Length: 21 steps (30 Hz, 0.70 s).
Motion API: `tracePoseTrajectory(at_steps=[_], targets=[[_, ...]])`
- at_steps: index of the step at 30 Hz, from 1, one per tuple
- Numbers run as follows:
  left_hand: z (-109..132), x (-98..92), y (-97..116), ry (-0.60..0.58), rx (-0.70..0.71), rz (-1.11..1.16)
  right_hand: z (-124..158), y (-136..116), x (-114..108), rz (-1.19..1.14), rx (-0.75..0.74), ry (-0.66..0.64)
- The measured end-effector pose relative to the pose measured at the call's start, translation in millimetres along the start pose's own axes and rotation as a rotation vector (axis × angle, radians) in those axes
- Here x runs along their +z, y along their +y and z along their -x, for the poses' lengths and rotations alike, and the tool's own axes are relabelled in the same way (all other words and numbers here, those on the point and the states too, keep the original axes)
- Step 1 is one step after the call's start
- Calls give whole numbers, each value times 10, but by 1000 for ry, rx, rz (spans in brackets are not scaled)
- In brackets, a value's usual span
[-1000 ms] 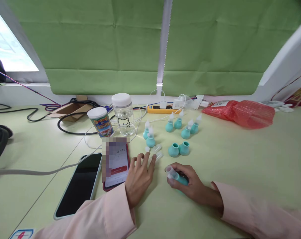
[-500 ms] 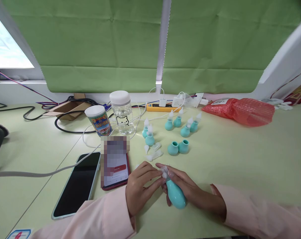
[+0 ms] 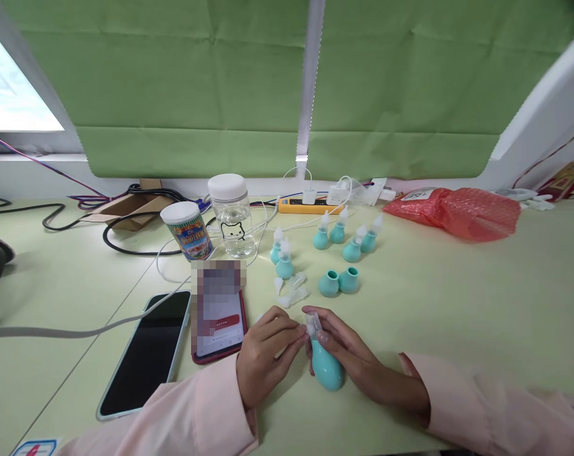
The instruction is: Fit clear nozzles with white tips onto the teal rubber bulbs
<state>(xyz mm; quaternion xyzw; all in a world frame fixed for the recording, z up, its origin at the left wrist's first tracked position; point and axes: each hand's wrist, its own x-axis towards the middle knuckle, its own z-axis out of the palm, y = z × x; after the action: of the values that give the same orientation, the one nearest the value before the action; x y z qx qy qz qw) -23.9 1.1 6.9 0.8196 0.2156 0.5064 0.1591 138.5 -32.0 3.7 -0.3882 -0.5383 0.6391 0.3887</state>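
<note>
Right hand (image 3: 356,354) grips a teal bulb (image 3: 328,367), left hand (image 3: 268,358) its clear top (image 3: 313,321), phone edge (image 3: 244,313) leftward, open tabletop (image 3: 481,297) rightward.

Green blinds (image 3: 192,88) hang behind the pale green table (image 3: 496,297).

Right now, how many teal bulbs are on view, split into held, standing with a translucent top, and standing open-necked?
Held bulb, in the right hand: 1
Standing bulbs with translucent tops: 6
Open-necked standing bulbs: 2
Total: 9
</note>
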Motion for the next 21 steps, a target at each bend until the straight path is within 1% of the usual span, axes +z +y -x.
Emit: tracePoseTrajectory(at_steps=[3,9,13,15,18,20,21], targets=[[-24,-25,1,-21,-38,12,-15,18,-5,1,-29,3],[-32,-35,-11,-50,64,-146,-46,31,-23,63,-80,29],[-34,-24,-2,-91,61,-171,-35,41,-10,67,-81,38],[-41,-17,17,-68,71,-187,-26,44,-4,56,-89,91],[-45,-12,29,-13,89,-227,-22,51,-14,2,-133,207],[-40,-13,5,-22,77,-278,-22,55,-27,-21,-171,259],[-35,-15,-19,-47,68,-322,-21,57,-33,-15,-180,274]])
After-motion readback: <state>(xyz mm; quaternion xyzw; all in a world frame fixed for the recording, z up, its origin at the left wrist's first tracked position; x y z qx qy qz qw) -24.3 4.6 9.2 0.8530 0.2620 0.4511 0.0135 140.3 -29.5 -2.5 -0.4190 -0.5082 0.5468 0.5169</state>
